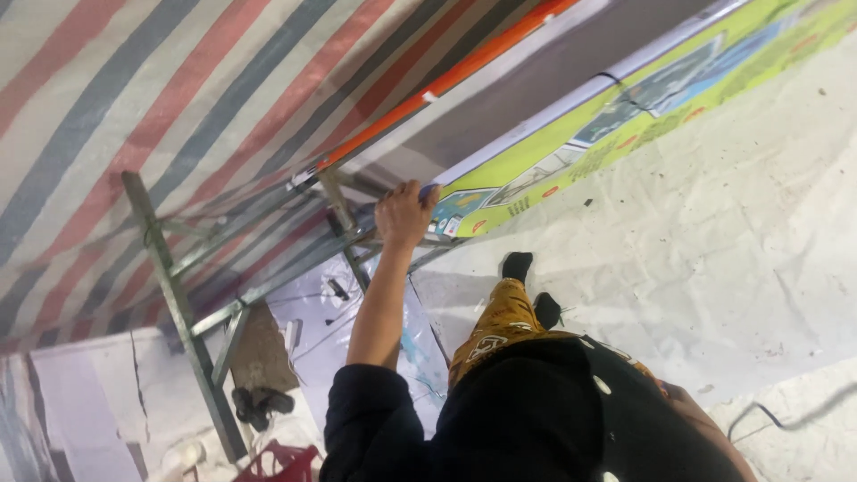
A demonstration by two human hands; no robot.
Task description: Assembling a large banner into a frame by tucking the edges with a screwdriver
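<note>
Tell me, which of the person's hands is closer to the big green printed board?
The left hand: it grips the corner of the green printed board. The right hand hangs low beside the hip, well away from it.

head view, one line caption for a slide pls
Left hand grips the end of a long printed board beside a metal frame under a striped tarp.
</note>
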